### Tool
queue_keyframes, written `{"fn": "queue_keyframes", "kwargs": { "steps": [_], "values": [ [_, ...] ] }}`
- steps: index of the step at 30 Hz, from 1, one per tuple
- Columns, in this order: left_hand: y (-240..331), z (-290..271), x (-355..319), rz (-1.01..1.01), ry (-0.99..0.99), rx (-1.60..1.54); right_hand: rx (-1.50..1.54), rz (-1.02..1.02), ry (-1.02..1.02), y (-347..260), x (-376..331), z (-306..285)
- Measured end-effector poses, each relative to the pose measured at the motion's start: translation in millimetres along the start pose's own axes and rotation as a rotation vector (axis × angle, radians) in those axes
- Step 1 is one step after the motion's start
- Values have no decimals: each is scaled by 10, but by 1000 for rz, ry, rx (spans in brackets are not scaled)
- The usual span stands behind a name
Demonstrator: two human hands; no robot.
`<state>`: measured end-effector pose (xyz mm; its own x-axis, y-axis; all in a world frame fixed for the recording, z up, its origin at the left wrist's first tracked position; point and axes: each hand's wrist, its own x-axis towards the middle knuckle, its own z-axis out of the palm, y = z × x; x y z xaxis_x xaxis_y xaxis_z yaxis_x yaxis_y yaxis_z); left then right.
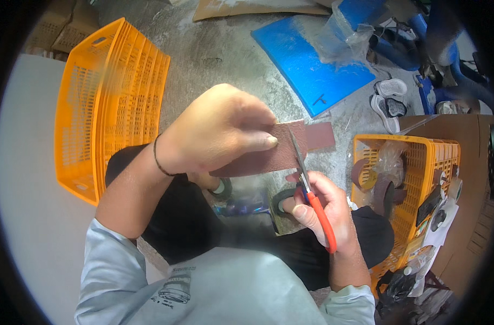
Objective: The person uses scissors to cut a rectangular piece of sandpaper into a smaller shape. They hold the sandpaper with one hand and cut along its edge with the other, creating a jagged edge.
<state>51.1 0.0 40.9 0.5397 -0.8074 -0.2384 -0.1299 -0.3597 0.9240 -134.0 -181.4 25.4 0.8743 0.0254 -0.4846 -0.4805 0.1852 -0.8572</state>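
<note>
My left hand [220,130] pinches a brown strip of sandpaper [271,156] between thumb and fingers, holding it out above my knees. My right hand [340,210] is closed round scissors [321,219] with red handles. Their blades point away from me and lie across the strip near its right end; whether they are cutting through it I cannot tell. Past the blades shows a smoother reddish-brown piece [320,135]; I cannot tell whether it is joined to the strip.
Stacked orange crates [114,108] stand on the left. At the right, another orange crate [360,142] holds sandpaper rolls [360,173] and clear plastic. A blue board [312,65] lies on the concrete floor ahead, with shoes [388,105] beside it. Cardboard [474,162] stands at far right.
</note>
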Motion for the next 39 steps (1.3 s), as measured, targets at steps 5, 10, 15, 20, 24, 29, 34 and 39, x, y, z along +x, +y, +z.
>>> {"fn": "queue_keyframes", "kwargs": {
  "steps": [5,10,15,20,24,29,34,39],
  "values": [
    [-2,71,7,44,27,106,-15,-55,-31,92,49,10],
    [-34,82,9,23,16,128,-28,-75,-125,147,75,-57],
    [-57,90,12,78,42,135,-7,-43,-98,130,64,-29],
    [-56,91,5,89,47,145,-22,-15,-52,87,55,19],
    [-28,91,4,58,31,94,-44,-15,-37,63,48,36],
    [-16,93,10,40,31,68,-59,-25,-18,52,45,44],
    [-26,89,17,69,37,68,-58,-17,-10,48,46,41],
    [-26,88,10,48,49,68,-94,-35,-8,79,53,41]
  ]
}}
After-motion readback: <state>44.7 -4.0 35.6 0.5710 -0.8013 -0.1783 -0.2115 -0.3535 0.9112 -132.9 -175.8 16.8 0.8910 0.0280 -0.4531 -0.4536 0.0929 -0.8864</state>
